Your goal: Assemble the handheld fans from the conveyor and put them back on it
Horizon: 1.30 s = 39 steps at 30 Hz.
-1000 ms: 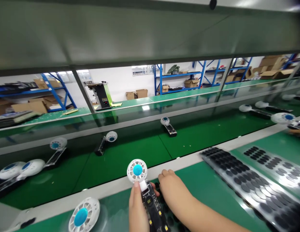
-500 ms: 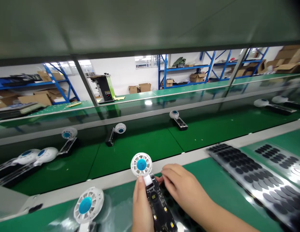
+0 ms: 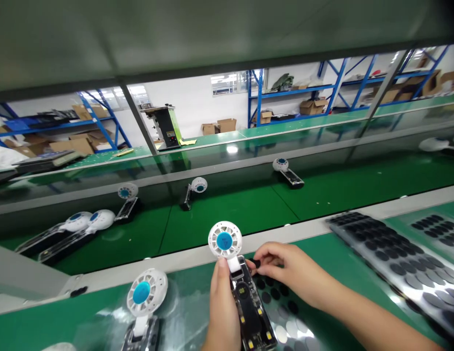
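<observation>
My left hand (image 3: 224, 304) is closed around a device with a black, clear-cased body (image 3: 250, 307) and a round white head (image 3: 225, 240) with a blue centre. Just right of its neck, my right hand (image 3: 281, 263) pinches a small black disc (image 3: 254, 263) between thumb and fingers. Beneath the hands lies a sheet of round black discs (image 3: 275, 293), partly hidden by the device and my right hand. A second device (image 3: 147, 292), its white head upward, lies on the green bench to the left.
Several similar devices, one of them (image 3: 288, 173) near the middle, lie on the green conveyor (image 3: 227, 209) beyond a pale rail (image 3: 190, 252). Stacked disc sheets (image 3: 391, 248) lie at the right. An overhead panel (image 3: 227, 34) spans the top.
My right hand has drawn slightly away from the device, and a black disc now shows in its fingers. The sheet of discs beneath is more visible. The conveyor devices appear further right as the view shifts.
</observation>
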Available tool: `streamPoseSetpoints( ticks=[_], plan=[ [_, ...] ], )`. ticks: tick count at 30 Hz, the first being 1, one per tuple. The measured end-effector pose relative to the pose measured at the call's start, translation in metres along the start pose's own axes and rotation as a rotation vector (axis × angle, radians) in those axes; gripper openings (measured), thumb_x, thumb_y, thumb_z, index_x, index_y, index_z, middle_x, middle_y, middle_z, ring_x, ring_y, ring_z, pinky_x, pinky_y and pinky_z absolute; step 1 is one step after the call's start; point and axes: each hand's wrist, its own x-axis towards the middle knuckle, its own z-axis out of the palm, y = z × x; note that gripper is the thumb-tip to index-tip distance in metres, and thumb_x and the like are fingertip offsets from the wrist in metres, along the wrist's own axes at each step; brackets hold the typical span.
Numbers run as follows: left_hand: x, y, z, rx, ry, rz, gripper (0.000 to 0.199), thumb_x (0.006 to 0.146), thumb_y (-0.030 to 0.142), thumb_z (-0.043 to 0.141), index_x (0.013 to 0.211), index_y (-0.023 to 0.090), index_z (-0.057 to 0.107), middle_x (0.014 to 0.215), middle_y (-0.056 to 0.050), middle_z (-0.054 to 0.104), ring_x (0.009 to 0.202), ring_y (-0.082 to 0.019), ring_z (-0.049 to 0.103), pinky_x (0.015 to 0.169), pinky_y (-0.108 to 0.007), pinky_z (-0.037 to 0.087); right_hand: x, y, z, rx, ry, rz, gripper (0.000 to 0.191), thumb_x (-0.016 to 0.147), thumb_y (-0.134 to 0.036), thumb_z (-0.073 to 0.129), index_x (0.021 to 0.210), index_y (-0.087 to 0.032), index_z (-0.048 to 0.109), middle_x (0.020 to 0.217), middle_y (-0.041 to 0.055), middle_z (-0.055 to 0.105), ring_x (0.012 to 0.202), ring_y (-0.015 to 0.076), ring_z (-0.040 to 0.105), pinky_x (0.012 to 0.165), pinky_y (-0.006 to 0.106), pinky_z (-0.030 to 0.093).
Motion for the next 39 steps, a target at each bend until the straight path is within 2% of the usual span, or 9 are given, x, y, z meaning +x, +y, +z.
streamPoseSetpoints(
  ticks=[8,12,16,20,23,25,27,31,39],
  plan=[
    [-0.004,-0.007,-0.003,0.167,-0.071,0.138,0.042,0.077,0.052,0.043,0.086,0.016,0.061,0.085,-0.006,0.067,0.089,-0.022,0.057,0.077,-0.029,0.039,-0.003,-0.005,-0.007,0.161,-0.107,0.065,0.014,0.071,-0.019,0.053,0.083,-0.017,0.061,0.083,0.0026,0.067,0.081,0.0166,0.062,0.071,0.026,0.047],
    [-0.003,-0.007,-0.003,0.186,-0.099,0.119,0.044,0.078,0.054,0.040,0.084,0.015,0.060,0.084,-0.007,0.067,0.083,-0.021,0.058,0.075,-0.030,0.039,-0.004,-0.008,-0.010,0.169,-0.066,0.062,0.010,0.071,-0.018,0.052,0.077,-0.018,0.060,0.082,0.0018,0.067,0.082,0.0179,0.062,0.073,0.027,0.046],
    [0.000,-0.007,-0.003,0.137,-0.055,0.055,0.045,0.078,0.054,0.040,0.086,0.014,0.059,0.084,-0.009,0.068,0.083,-0.023,0.059,0.077,-0.034,0.039,-0.010,-0.018,-0.012,0.138,0.051,0.036,0.008,0.074,-0.023,0.052,0.070,-0.020,0.058,0.078,-0.0011,0.064,0.079,0.0153,0.061,0.074,0.025,0.043],
    [0.001,-0.007,-0.003,0.179,0.063,0.031,0.045,0.073,0.056,0.045,0.092,0.016,0.058,0.095,-0.008,0.066,0.095,-0.025,0.056,0.082,-0.034,0.037,-0.017,-0.030,-0.001,0.182,-0.010,0.097,0.010,0.069,-0.020,0.057,0.078,-0.022,0.062,0.073,-0.0032,0.062,0.074,0.0139,0.057,0.068,0.022,0.042],
    [-0.001,-0.005,-0.001,0.223,0.084,0.045,0.046,0.072,0.057,0.046,0.093,0.017,0.058,0.092,-0.007,0.066,0.092,-0.024,0.056,0.082,-0.035,0.037,-0.020,-0.033,0.010,0.113,-0.015,0.098,0.007,0.069,-0.016,0.056,0.072,-0.022,0.059,0.066,-0.0049,0.057,0.068,0.0121,0.054,0.065,0.021,0.040],
    [-0.002,-0.002,0.003,0.252,0.122,0.049,0.045,0.072,0.056,0.046,0.091,0.017,0.059,0.086,-0.006,0.067,0.088,-0.024,0.057,0.081,-0.035,0.038,-0.021,-0.034,0.014,0.001,-0.010,0.060,0.010,0.071,-0.015,0.054,0.065,-0.022,0.057,0.072,-0.0038,0.056,0.071,0.0120,0.053,0.066,0.022,0.038],
    [-0.004,0.001,0.007,0.269,0.162,0.045,0.043,0.073,0.054,0.045,0.089,0.018,0.061,0.081,-0.004,0.067,0.084,-0.023,0.058,0.078,-0.035,0.038,-0.022,-0.034,0.016,-0.051,0.005,0.050,0.013,0.072,-0.014,0.053,0.062,-0.022,0.056,0.090,-0.0019,0.053,0.087,0.0134,0.051,0.075,0.023,0.037],
    [-0.006,0.004,0.011,0.274,0.178,0.042,0.040,0.075,0.051,0.044,0.089,0.018,0.062,0.081,-0.004,0.067,0.083,-0.022,0.059,0.076,-0.033,0.039,-0.024,-0.034,0.018,0.004,-0.011,0.104,0.015,0.075,-0.014,0.051,0.061,-0.021,0.054,0.123,-0.0024,0.039,0.111,0.0158,0.041,0.087,0.026,0.034],
    [-0.008,0.005,0.013,0.248,0.192,0.038,0.033,0.076,0.046,0.046,0.085,0.018,0.062,0.080,-0.004,0.068,0.083,-0.022,0.060,0.077,-0.033,0.040,-0.025,-0.036,0.024,0.017,0.030,0.070,0.019,0.076,-0.012,0.048,0.060,-0.021,0.051,0.120,-0.0035,0.044,0.105,0.0138,0.048,0.087,0.025,0.035]
  ],
)
